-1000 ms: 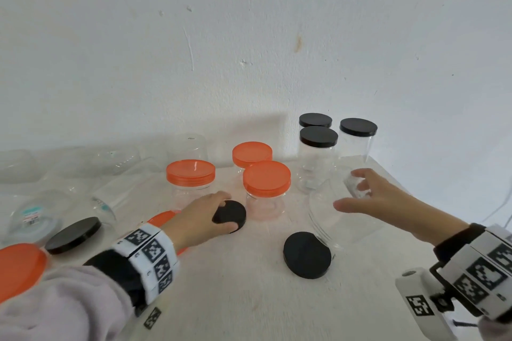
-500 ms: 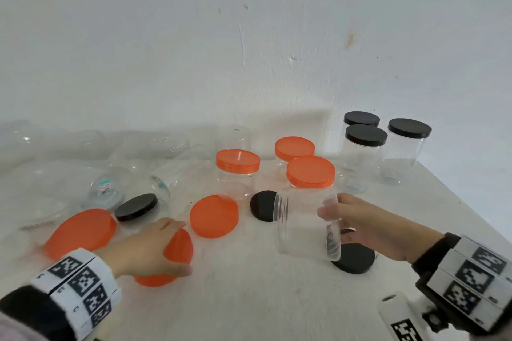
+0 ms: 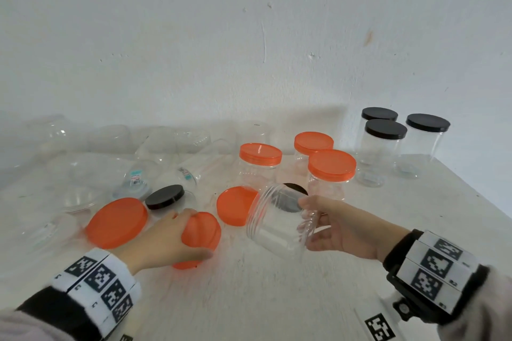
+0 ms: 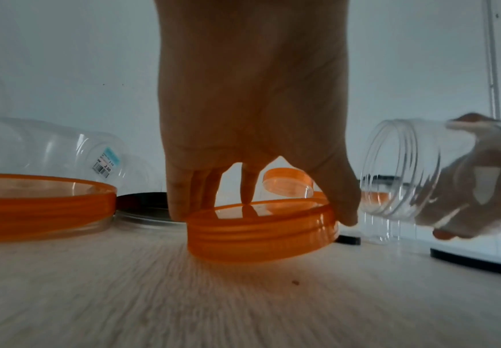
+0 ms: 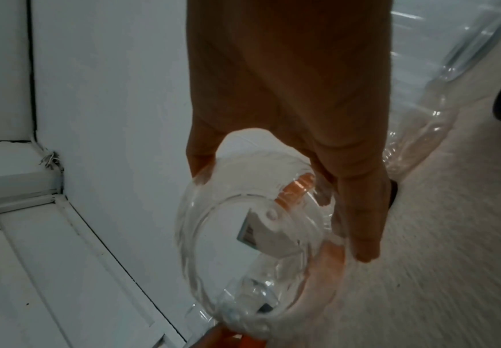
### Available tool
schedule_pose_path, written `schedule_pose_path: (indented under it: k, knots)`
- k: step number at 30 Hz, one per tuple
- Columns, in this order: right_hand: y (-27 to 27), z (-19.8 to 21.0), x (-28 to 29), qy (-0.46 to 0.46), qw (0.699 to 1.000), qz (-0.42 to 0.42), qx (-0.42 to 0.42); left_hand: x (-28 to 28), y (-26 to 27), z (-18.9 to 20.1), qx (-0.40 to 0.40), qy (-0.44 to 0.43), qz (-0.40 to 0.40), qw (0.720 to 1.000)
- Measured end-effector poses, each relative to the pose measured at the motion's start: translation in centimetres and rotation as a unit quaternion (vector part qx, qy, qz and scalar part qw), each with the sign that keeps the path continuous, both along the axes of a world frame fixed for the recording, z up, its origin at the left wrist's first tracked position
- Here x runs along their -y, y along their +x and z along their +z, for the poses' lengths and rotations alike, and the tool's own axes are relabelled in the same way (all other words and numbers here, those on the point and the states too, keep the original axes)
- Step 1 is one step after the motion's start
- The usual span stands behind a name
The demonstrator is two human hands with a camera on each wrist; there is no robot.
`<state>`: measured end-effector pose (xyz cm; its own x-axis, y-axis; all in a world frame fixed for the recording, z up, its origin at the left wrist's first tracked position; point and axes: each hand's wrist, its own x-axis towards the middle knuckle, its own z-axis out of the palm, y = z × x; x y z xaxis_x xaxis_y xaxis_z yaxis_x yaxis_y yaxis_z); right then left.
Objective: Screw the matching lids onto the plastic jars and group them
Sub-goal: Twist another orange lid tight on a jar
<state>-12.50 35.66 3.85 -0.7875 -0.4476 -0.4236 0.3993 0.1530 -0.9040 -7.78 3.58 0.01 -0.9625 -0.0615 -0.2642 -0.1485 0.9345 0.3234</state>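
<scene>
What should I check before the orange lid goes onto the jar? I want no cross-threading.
1. Left hand grips the orange lid by its rim: ok.
2. Lid lifted off the table: not ok, it rests there.
3. Right hand holds the clear jar: ok.
4. Jar mouth bare, threads showing: ok.
5. Jar upright: not ok, tilted with its mouth toward the lid.
6. Lid size matches jar: cannot tell.

Right hand [image 3: 336, 225] tipped clear jar [image 3: 277, 219] sideways, mouth toward left.
</scene>
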Motion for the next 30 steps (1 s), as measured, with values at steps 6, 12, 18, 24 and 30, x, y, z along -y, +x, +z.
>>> schedule_pose_path:
  k: [6,12,18,24,30]
  knots:
    - [1.6,-0.1,3.0,0.018,0.999,0.037,-0.001,0.4,0.6,2.0,-0.068,0.168,0.008,0.983]
    - [2.1,-1.5,5.8,0.163,0.981,0.044,-0.097,0.0,1.3,2.8,-0.087,0.291,0.015,0.953]
    - [2.3,-2.0,7.6,0.195,0.963,0.073,-0.168,-2.0,1.9,4.1,-0.115,0.301,-0.027,0.946]
    - [2.4,-2.0,7.2,0.225,0.952,0.117,-0.172,-2.7,1.7,4.1,-0.134,0.273,-0.073,0.950]
    - [2.8,-2.3,6.3,0.218,0.948,0.168,-0.158,-3.4,1.4,3.8,-0.112,0.240,-0.094,0.960]
